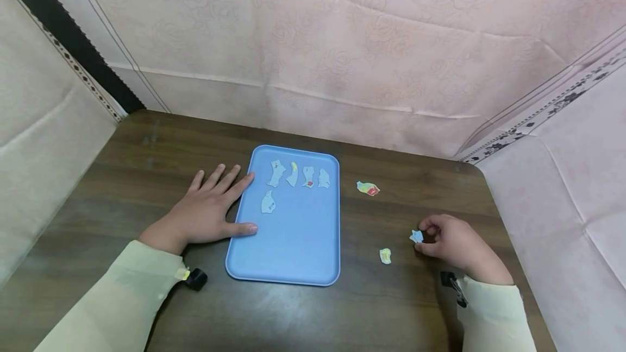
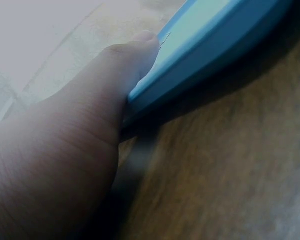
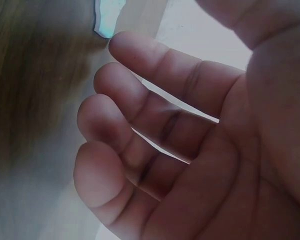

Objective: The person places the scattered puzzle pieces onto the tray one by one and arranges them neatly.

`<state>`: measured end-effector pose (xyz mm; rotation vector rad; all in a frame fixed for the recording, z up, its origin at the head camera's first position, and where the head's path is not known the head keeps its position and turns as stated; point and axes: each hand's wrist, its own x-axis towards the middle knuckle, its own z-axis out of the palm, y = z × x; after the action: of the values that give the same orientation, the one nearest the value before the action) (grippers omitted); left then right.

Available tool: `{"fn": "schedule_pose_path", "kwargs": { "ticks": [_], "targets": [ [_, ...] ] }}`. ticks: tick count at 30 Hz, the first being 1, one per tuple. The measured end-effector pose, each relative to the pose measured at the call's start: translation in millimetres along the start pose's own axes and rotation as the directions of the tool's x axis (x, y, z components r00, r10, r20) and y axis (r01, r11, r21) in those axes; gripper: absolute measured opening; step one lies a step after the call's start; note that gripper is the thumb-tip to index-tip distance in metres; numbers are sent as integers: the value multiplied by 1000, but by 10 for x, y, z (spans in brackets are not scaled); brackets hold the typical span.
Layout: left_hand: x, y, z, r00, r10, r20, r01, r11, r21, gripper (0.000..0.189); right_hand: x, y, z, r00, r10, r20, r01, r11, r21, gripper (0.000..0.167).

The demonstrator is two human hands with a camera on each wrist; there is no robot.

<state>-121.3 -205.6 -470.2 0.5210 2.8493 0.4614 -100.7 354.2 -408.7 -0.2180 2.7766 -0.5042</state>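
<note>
A blue rectangular tray lies on the table with several small irregular cut-outs on it, such as a pale piece with a yellow mark. My left hand rests with spread fingers at the tray's left side; its thumb lies over the rim. Right of the tray, my right hand is at a small light-blue cut-out, thumb and index finger on either side of it with a gap. In the right wrist view this cut-out lies just beyond the loosely bent fingers.
Two more cut-outs lie on the wooden table right of the tray: a yellow and red one farther back and a small yellowish one nearer. Pale patterned cloth hangs behind the table and at both sides.
</note>
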Motion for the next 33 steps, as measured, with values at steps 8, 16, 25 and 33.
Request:
{"fn": "schedule_pose_path", "kwargs": {
  "ticks": [8, 16, 25, 33],
  "targets": [
    [-22, 4, -3, 1000, 3, -10, -3, 1000, -4, 125, 17, 5, 16, 1000, 10, 3, -10, 1000, 1, 31],
    [-6, -12, 21, 1000, 1, -8, -1, 1000, 3, 125, 17, 15, 31, 1000, -1, 1, 1, 1000, -4, 29],
    [-6, -22, 15, 1000, 4, -6, -4, 1000, -4, 126, 28, -1, 31, 1000, -16, -22, 16, 1000, -24, 26],
    [2, -25, 11, 1000, 2, 2, -2, 1000, 4, 126, 65, -121, -64, 997, -45, -63, 41, 997, -68, 28]
  ]
}}
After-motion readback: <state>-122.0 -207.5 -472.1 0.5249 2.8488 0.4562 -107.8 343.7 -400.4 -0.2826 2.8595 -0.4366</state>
